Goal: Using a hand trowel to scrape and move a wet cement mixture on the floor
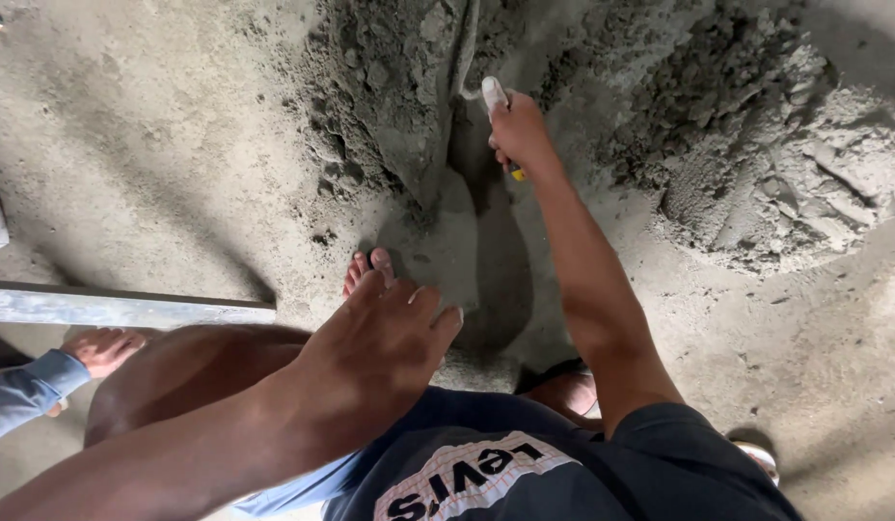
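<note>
No packages or signs show, only a grey metal bar point(129, 307) lying on the dusty floor at left. The right hand point(518, 130) reaches forward, arm straight, clenched around the white handle of a trowel point(464, 58) whose blade is sunk in the grey mortar heap point(756, 145). The left hand point(385, 338) rests with loose fingers on the knee, holding nothing.

Grey mortar heap point(756, 164) — grey floor point(158, 145) too. The trowel handle point(494, 95) in my right hand point(520, 135) is white, yellow-tipped — my shirt point(563, 473) dark navy, my shorts point(303, 487) pale blue.
</note>
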